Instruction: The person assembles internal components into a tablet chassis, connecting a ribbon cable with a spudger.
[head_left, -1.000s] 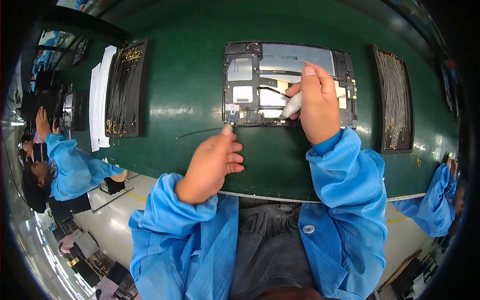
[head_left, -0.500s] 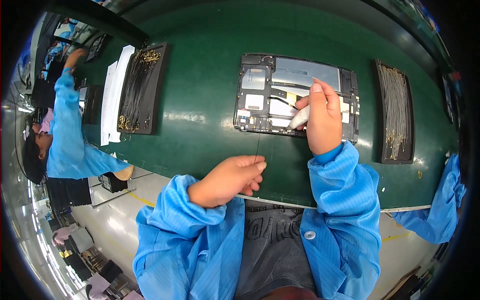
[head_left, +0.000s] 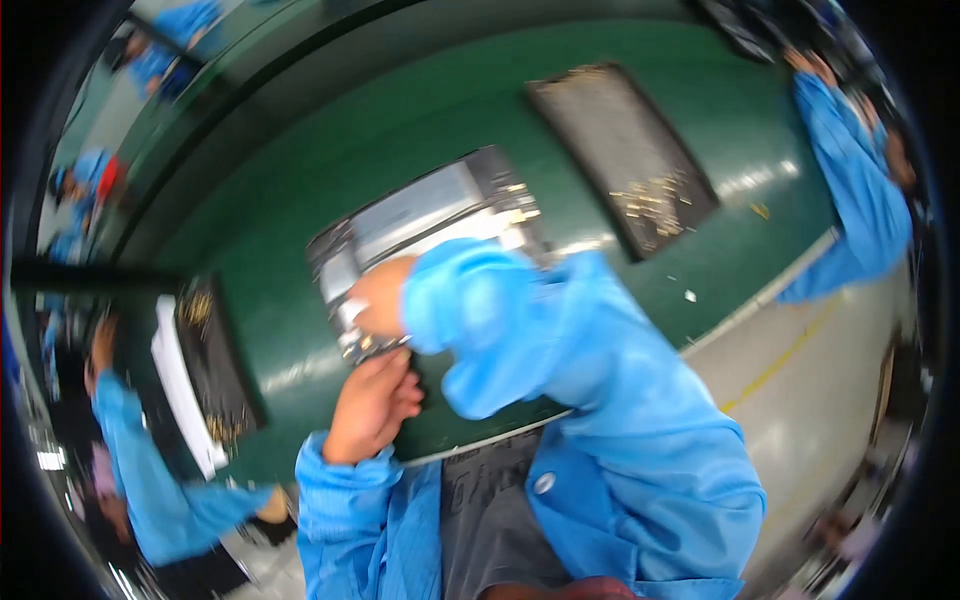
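An opened tablet-like device [head_left: 415,215], with a silver battery and a black frame, lies tilted on the green bench. My right hand [head_left: 383,297] reaches across its near left part, fingers curled with a bit of the white-wrapped tool [head_left: 354,306] at the fingertips; motion blur hides the tip. My left hand [head_left: 372,408] is closed in a pinch at the device's near left corner, below the right hand. The thin black cable in that pinch is too fine and blurred to follow now. My right sleeve covers the device's near right part.
A dark tray [head_left: 640,160] of gold-tipped cables lies far right; another [head_left: 222,370] lies left beside white paper [head_left: 183,385]. A small white scrap [head_left: 690,296] is near the bench edge. Co-workers' blue sleeves reach the bench at left [head_left: 135,450] and right [head_left: 850,180].
The view has swung, so the bench appears turned. My left hand has come up to the device's near edge; my right hand has shifted to the device's near left corner.
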